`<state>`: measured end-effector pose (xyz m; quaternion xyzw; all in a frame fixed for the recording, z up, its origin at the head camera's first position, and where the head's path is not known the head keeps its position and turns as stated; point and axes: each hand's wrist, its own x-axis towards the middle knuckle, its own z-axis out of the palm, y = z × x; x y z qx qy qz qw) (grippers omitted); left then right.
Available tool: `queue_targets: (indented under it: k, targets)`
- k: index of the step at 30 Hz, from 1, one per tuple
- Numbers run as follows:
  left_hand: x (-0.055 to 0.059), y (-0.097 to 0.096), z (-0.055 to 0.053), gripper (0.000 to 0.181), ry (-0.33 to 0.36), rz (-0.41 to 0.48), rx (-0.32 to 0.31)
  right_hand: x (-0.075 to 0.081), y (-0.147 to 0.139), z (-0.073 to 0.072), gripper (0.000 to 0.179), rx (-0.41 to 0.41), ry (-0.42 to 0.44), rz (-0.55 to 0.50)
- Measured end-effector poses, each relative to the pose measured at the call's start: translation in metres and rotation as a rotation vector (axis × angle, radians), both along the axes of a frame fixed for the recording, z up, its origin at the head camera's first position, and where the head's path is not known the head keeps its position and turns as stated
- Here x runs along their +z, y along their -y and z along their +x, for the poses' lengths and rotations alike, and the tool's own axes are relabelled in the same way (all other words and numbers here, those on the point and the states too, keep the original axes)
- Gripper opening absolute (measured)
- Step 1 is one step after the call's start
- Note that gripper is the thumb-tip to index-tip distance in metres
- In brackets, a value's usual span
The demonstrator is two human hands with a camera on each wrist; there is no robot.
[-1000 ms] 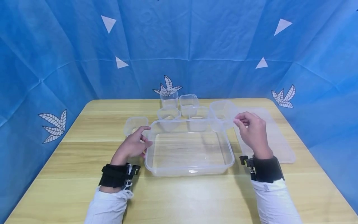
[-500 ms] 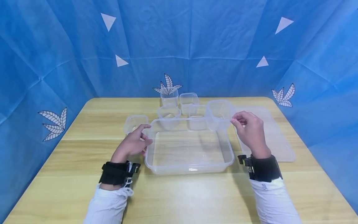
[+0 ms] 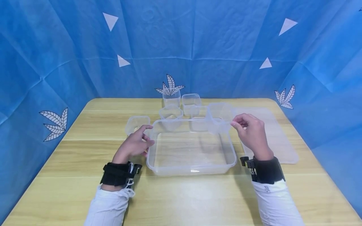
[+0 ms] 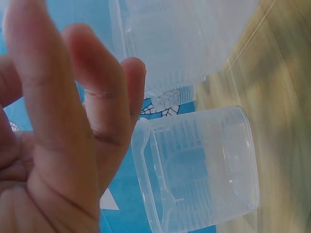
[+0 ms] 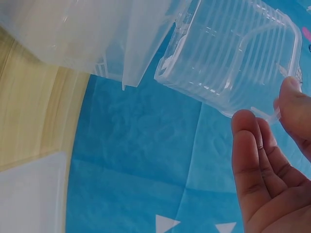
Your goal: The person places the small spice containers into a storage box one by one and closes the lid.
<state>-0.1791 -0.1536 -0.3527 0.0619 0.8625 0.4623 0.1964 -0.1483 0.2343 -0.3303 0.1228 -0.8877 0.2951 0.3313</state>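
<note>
A large clear tray-like container [image 3: 192, 171] sits on the wooden table in front of me. My right hand [image 3: 250, 133] pinches the rim of a small clear square container [image 3: 219, 116] and holds it tilted in the air over the tray's far right corner. The right wrist view shows that ribbed container [image 5: 233, 53] at my fingertips [image 5: 286, 97], beside the tray's wall [image 5: 87, 34]. My left hand [image 3: 134, 146] rests at the tray's left edge, fingers relaxed [image 4: 73, 121], holding nothing. Another small container [image 3: 137, 123] stands just beyond it.
Several small clear containers [image 3: 181, 105] stand in a cluster behind the tray. A flat clear lid [image 3: 280, 138] lies on the table to the right. Blue cloth walls enclose the table on three sides.
My right hand has carried the small container a little to the left and down, toward the tray's far right corner. The left hand has stayed in place.
</note>
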Motion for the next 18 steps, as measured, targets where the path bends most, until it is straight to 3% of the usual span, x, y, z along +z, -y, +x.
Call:
queue_targets:
  k: [18]
  targets:
    - [0.0012, -0.0005, 0.0001, 0.059, 0.0, 0.013, -0.004, -0.0008, -0.0011, 0.0022, 0.009, 0.057, 0.054, 0.044]
